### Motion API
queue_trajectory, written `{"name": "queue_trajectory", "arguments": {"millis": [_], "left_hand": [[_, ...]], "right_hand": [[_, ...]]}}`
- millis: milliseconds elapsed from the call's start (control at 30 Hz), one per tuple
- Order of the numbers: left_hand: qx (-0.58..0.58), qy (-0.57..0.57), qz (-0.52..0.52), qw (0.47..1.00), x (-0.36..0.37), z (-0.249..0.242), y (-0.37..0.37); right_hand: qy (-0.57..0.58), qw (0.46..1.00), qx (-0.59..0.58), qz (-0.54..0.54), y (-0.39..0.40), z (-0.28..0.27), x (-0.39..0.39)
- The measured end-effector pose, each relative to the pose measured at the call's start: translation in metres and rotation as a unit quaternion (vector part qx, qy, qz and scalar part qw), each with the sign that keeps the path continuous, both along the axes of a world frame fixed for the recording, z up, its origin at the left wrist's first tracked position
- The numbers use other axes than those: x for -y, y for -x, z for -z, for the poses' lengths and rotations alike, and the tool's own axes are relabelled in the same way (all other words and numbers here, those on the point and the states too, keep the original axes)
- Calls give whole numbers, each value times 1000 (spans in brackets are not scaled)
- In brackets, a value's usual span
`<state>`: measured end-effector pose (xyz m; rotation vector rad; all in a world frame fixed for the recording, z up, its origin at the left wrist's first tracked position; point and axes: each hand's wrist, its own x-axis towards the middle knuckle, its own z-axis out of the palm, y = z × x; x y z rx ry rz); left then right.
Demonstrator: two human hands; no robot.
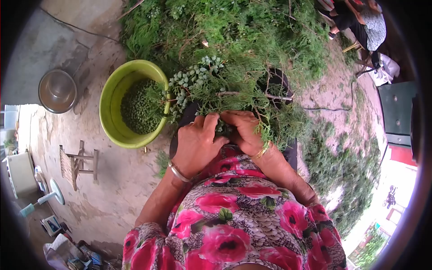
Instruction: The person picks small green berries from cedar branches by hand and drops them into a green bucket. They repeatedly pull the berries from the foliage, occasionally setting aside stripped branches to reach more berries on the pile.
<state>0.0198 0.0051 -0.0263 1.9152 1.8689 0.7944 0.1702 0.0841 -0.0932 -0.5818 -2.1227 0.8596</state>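
In the head view my left hand [198, 141], with a silver bangle at the wrist, is closed over my lap with its fingertips on an evergreen sprig [223, 128]. Right beside it, my right hand [245, 130] is curled around the same greenery, and the two hands partly hide it. Across my lap lies a leafy evergreen branch [252, 101] with a brown stem. Its pale green cones [195, 78] cluster just beyond my left hand. To the left, a yellow-green bucket [108, 121] contains many small green cones [139, 108], and some foliage hangs over its rim.
A large heap of evergreen branches [216, 27] covers the ground ahead, with more cuttings [342, 166] at the right. A metal bowl [57, 91] and a small wooden stool [76, 164] stand at the left. Another person [366, 24] sits at the upper right.
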Motion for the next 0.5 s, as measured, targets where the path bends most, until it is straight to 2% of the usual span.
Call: {"name": "queue_trajectory", "arguments": {"millis": [33, 67, 100, 133, 200, 333, 400, 433, 500], "left_hand": [[0, -1, 1, 1000, -1, 3, 0], [37, -6, 4, 999, -1, 8, 0], [73, -12, 7, 997, -1, 11, 1], [73, -12, 8, 997, -1, 12, 1], [163, -19, 6, 986, 0, 13, 3], [189, -4, -3, 982, 1, 13, 4], [105, -22, -13, 994, 2, 17, -1], [104, -22, -14, 994, 3, 16, -3], [56, -80, 3, 995, 5, 12, -7]], "right_hand": [[-1, 1000, 0, 1, 4, -7, 2], [381, 916, -123, 30, 9, -13, 6], [699, 677, -225, 54, 11, -18, 7], [698, 677, -226, 54, 10, -21, 7], [699, 684, -200, 58, 10, -24, 7], [695, 697, -162, 70, 12, -23, 7], [695, 685, -192, 102, 17, -19, 11], [695, 685, -192, 101, 17, -16, 10], [664, 714, -211, 65, 15, -5, 9]]}}
